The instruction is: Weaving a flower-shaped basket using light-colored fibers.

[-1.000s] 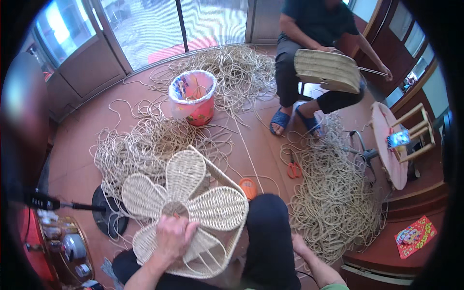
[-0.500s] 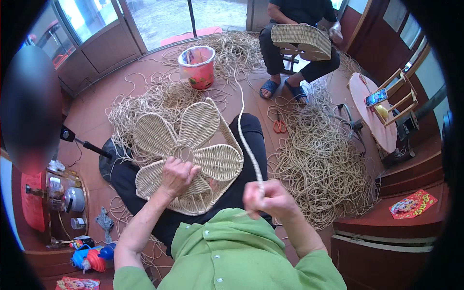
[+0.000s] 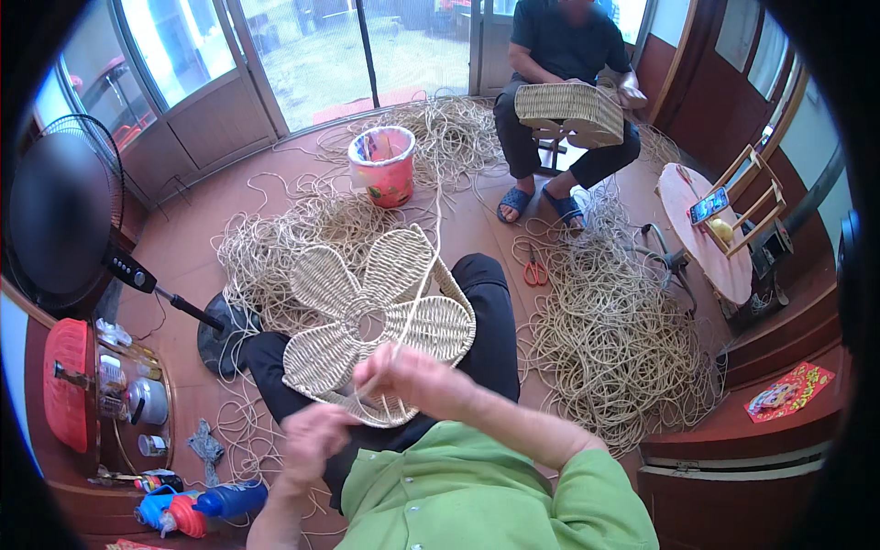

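Across my lap lies a flower-shaped woven basket (image 3: 431,323), its petals wrapped in straw-coloured cord around a ring at the middle. My right hand (image 3: 408,376) is closed on a cord (image 3: 423,291) just above the lower petals. From that hand the cord runs up over the right petals toward the floor beyond. My left hand (image 3: 313,442) is beside the basket's lower left edge, a little nearer to me than the right hand. Its fingers look pinched together, slightly blurred, and what they hold cannot be made out.
Heaps of loose cord (image 3: 614,339) cover the floor right and ahead. Orange-handled scissors (image 3: 534,272) lie beside one heap. A red bucket (image 3: 390,174) stands ahead, a fan (image 3: 64,215) at left. Opposite sits another person (image 3: 570,46) with a woven piece (image 3: 568,103). A round table (image 3: 683,215) holds a phone (image 3: 709,206).
My right hand has swung left across the basket with the cord. My left hand has left the basket's centre and dropped toward its lower left edge. The view has tilted up slightly.
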